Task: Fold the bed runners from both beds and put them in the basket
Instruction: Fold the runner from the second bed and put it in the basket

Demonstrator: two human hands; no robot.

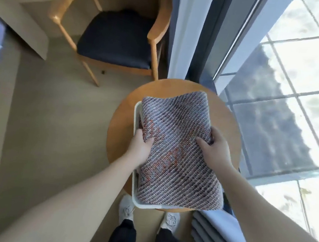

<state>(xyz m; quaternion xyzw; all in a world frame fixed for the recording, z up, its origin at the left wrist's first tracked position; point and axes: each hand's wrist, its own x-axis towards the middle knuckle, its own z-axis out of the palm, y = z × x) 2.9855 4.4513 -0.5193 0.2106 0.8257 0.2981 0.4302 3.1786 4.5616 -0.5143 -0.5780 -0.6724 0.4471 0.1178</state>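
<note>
A: What are the hands doing?

B: The left hand (141, 146) holds the left side of the folded bed runner (177, 148). Its thumb is on top and its fingers are tucked under. The right hand (217, 146) holds the right side, with its fingers curled round the edge.

A: So where is the bed runner?

B: Between the two hands, right over the white basket (146, 205). It hides almost all of the basket. Only the left rim and the near rim show. The far end pokes out past the far rim.

A: Is anything in the basket?

B: A bit of dark cloth peeks out by the left wall, under the runner. I cannot tell what it is.

A: What is the basket on?

B: A round wooden table (122, 128). The basket's near rim is at the table's near edge, just above two white shoes (126, 209).

A: What is around?

B: A big window (295, 95) and a grey curtain (185, 35) are close on the right. A wooden chair (116, 39) stands far off to the left. Open floor (56, 120) lies on the left.
</note>
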